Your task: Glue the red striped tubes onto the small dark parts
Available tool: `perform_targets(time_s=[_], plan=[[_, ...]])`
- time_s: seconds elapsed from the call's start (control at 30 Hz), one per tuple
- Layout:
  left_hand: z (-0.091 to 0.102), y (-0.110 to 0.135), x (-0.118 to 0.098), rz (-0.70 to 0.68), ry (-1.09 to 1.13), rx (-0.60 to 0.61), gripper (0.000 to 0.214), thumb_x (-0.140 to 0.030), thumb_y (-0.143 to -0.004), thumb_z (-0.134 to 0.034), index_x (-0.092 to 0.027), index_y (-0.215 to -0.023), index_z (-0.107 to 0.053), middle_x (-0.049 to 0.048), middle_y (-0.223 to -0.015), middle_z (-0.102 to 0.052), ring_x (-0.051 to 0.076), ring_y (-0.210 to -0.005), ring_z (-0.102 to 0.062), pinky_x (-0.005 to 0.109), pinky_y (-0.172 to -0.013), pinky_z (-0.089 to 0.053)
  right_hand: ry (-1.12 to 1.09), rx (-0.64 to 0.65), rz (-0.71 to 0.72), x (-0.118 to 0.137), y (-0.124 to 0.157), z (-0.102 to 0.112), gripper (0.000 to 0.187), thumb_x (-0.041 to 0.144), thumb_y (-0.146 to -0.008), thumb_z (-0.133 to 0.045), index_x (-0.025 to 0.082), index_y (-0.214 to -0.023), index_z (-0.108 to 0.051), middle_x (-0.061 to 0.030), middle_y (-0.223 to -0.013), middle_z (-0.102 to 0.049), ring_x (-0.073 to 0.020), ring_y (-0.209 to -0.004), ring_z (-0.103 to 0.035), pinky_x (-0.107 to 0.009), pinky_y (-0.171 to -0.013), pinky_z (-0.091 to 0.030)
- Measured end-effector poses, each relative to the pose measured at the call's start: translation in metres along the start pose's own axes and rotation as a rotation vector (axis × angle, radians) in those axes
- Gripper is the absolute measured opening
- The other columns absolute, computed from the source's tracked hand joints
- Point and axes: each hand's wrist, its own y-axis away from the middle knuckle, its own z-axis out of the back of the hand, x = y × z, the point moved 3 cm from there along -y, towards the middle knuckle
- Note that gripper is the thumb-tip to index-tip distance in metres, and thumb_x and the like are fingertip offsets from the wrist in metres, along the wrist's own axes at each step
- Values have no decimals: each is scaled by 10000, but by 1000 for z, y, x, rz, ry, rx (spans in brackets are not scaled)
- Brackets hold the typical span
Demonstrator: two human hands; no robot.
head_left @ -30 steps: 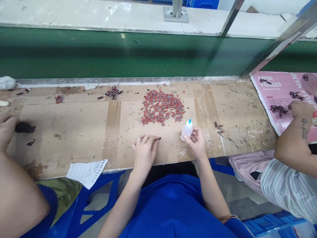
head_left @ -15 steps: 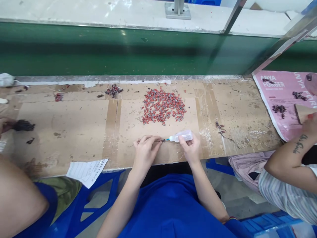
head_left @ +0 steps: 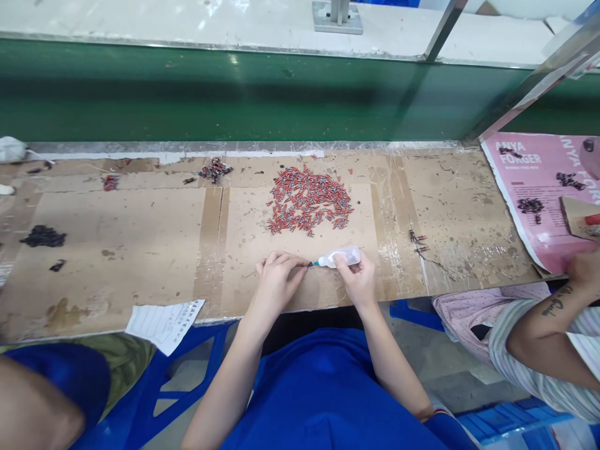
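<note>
My left hand (head_left: 276,279) rests on the cardboard-covered bench (head_left: 140,250) with its fingers pinched on a tiny dark part (head_left: 305,265). My right hand (head_left: 357,281) grips a small clear squeeze bottle (head_left: 342,256), laid sideways, its blue nozzle touching that part. Just beyond both hands lies a heap of several small red pieces (head_left: 307,201).
A green conveyor belt (head_left: 234,94) runs behind the bench. Small dark piles (head_left: 43,236) lie at the left, a paper slip (head_left: 162,324) at the front edge. A pink printed sheet (head_left: 534,187) lies at the right. Co-workers sit on both sides; a tattooed forearm (head_left: 553,312) is at right.
My right hand tipped the upright bottle sideways and brought its nozzle to the part in my left fingers. The left co-worker's hand left the bench; the right co-worker's arm drew back.
</note>
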Motion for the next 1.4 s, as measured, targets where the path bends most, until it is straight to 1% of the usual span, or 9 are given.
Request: perform_targets(time_s=[0.13,0.27,0.43,0.63,0.87,1.07,1.4], plan=[[3,0,-2,36,17,22,93,-209,-820,-644,-261,-855,-713,27,-943,-764,276,-1014,-596,442,-856,-324,5,15,-1,0,1,0,213,416,-758,-682,210,-757,-629,-15,-700,-695,-192,-641,-639,-299,-593,-500],[5,-1,-3,90,37,10,143,-193,-802,-653,-250,-932,-664,27,-962,-762,269,-1060,-598,427,-870,-336,7,8,7,1,1,1,213,414,-769,-675,205,-763,-631,-16,-702,-695,-191,-642,-645,-297,-596,-504],[5,0,-4,106,32,-1,110,-198,-802,-640,-241,-901,-619,35,-1041,-752,257,-1102,-590,421,-891,-332,2,0,13,2,1,0,218,417,-780,-665,200,-774,-636,-20,-718,-703,-195,-669,-657,-299,-613,-520],[4,0,-1,82,44,-17,104,-218,-802,-634,-243,-899,-609,53,-1030,-753,269,-1087,-594,437,-883,-345,-11,-15,5,4,1,0,228,421,-767,-670,196,-763,-635,-19,-717,-702,-192,-657,-657,-298,-607,-523],[2,0,4,45,64,-39,118,-214,-790,-643,-244,-896,-601,54,-999,-758,281,-1064,-601,451,-868,-346,-11,17,-4,4,1,0,219,416,-767,-673,201,-771,-633,-20,-719,-699,-195,-669,-651,-301,-615,-516],[2,0,2,67,61,-33,166,-207,-792,-649,-245,-946,-603,41,-930,-765,280,-1063,-603,452,-873,-331,-21,20,-6,5,0,-1,219,413,-758,-675,203,-737,-616,-10,-676,-667,-185,-632,-619,-296,-593,-494],[2,1,3,59,87,-47,143,-206,-789,-643,-247,-921,-603,46,-927,-765,284,-1057,-597,456,-877,-331,-3,-11,5,6,0,0,207,400,-766,-659,201,-739,-609,-4,-689,-664,-173,-638,-612,-286,-596,-489]])
